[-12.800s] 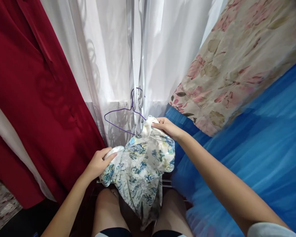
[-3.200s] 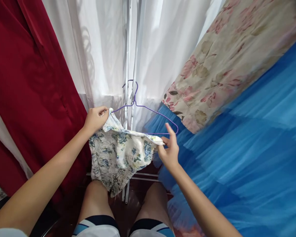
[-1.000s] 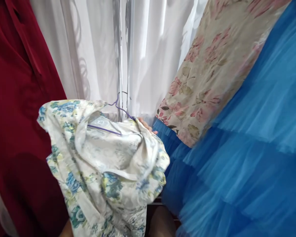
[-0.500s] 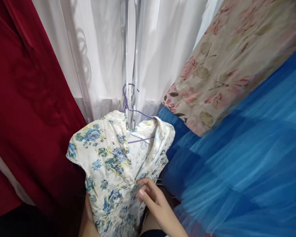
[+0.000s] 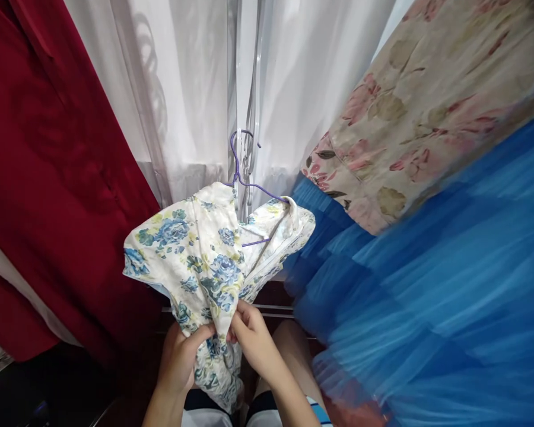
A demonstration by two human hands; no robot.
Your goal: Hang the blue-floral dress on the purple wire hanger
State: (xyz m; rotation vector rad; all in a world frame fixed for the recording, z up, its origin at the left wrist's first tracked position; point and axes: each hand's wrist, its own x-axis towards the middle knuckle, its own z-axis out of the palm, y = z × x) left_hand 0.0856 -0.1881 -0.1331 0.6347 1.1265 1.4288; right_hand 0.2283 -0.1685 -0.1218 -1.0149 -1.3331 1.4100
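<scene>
Hands: 2, left hand (image 5: pixel 181 354) & right hand (image 5: pixel 250 335), side by side, fingers pinching lower front of 1 floral blouse (image 5: pixel 204 261).
Blouse: hanging on 1 purple hanger (image 5: pixel 240 175), btwn red garment (image 5: pixel 40 178) & blue tulle skirt (image 5: pixel 427 296).
Curtain: 1 white curtain (image 5: pixel 196 89) hanging behind.

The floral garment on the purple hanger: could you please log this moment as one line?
left hand: pinching floral garment | right hand: pinching same fabric | garment: draped on purple hanger | beside: red cloth, blue tulle
</scene>
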